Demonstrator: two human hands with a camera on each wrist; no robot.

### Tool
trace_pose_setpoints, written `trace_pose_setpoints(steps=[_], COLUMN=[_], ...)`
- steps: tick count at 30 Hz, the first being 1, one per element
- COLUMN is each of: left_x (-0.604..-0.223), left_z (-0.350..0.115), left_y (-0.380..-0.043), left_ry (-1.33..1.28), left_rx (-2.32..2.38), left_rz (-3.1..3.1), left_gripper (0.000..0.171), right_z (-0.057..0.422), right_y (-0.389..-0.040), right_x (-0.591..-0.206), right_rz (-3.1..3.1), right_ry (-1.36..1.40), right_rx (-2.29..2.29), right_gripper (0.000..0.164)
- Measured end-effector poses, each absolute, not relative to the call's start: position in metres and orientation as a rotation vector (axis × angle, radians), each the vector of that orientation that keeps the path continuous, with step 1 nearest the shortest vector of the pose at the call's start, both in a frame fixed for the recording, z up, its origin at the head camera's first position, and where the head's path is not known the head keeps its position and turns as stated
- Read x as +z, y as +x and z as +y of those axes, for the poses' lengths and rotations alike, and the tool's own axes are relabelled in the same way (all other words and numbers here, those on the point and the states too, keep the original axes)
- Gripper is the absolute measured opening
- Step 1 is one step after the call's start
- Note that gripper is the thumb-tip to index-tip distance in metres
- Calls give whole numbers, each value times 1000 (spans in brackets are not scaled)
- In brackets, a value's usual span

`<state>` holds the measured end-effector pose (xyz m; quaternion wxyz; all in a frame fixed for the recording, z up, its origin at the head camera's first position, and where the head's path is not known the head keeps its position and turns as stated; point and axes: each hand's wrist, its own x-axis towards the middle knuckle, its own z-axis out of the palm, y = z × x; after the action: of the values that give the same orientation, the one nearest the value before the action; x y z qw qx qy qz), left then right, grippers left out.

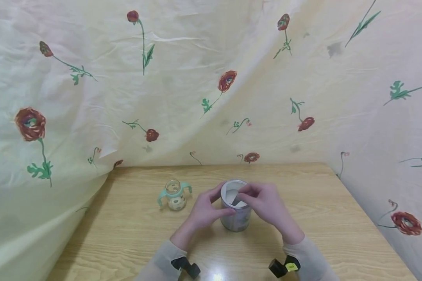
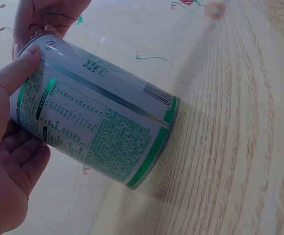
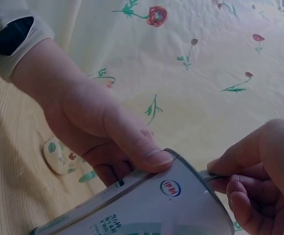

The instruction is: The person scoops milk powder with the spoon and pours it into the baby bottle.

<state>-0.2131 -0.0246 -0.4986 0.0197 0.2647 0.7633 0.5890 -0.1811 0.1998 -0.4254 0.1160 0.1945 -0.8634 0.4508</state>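
Note:
A round milk powder can point(image 1: 235, 221), open at the top and printed in white and green, stands on the wooden table. My left hand point(image 1: 204, 210) grips its upper left side, thumb near the rim and fingers round the far wall. At the can's mouth, my right hand point(image 1: 267, 203) pinches the thin grey handle of a scoop point(image 1: 236, 201) between thumb and fingers. The scoop's lower end is hidden inside the can. In the right wrist view only a short bit of the handle point(image 3: 208, 175) shows at the rim.
A small baby bottle point(image 1: 177, 201) without a cap, with two mint-green handles, stands left of the can. Behind the wooden table point(image 1: 133, 234) and along its sides hangs a pale cloth point(image 1: 183, 97) with red flowers.

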Motion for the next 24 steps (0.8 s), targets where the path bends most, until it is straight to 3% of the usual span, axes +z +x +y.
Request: trace_pose_setpoints(steps=[6,12,24], left_x=[-500,-502,-500], left_z=[-25,-24,-24], left_y=[-214,-214,-213], left_ry=[803,808,797], left_rx=[1838,1860,1867], left_rz=[2360,2344,2320], left_gripper=[88,88,90], right_z=[209,225,244], right_y=[-184,-185,-180], right_x=[-422,-431,-453], right_rz=[-2530,-2419,-2269], right_ry=[293,61,-7], right_rx=[1537,1710,1868], right_gripper=[8,23,31])
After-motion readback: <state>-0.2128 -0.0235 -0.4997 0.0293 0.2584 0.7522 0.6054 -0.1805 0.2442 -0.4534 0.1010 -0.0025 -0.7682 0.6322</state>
